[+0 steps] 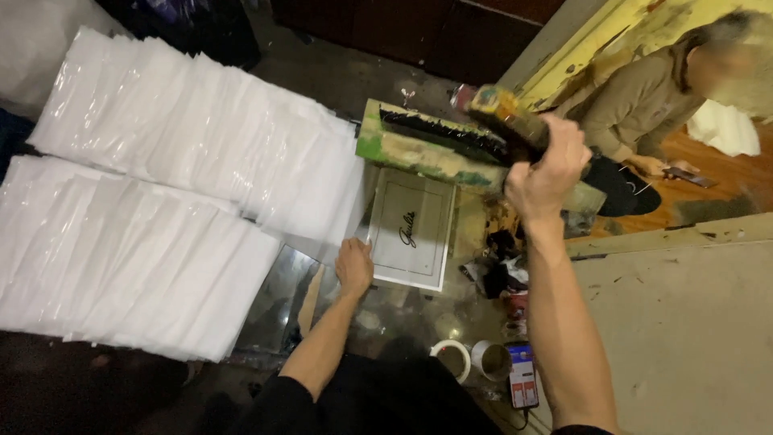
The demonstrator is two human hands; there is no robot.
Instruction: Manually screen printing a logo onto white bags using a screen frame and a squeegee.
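My right hand [546, 165] is raised and closed around a paint-stained squeegee handle [506, 114], lifting the stained wooden printing frame [419, 149] at a tilt. Beneath the frame lies a white sheet [411, 229] with a thin border and a dark script mark printed in its middle. My left hand [354, 266] rests on the sheet's near left corner, fingers pressing its edge. The sheet sits on a shiny glass-like work surface [378, 310].
Two long overlapping rows of white sheets [161, 201] fill the left side. Rolls of tape [452, 356], a small cup [493, 360] and a phone [522, 377] lie near my right forearm. Stained rags [499, 270] sit right of the sheet. Another person [644, 105] sits at the far right holding a phone.
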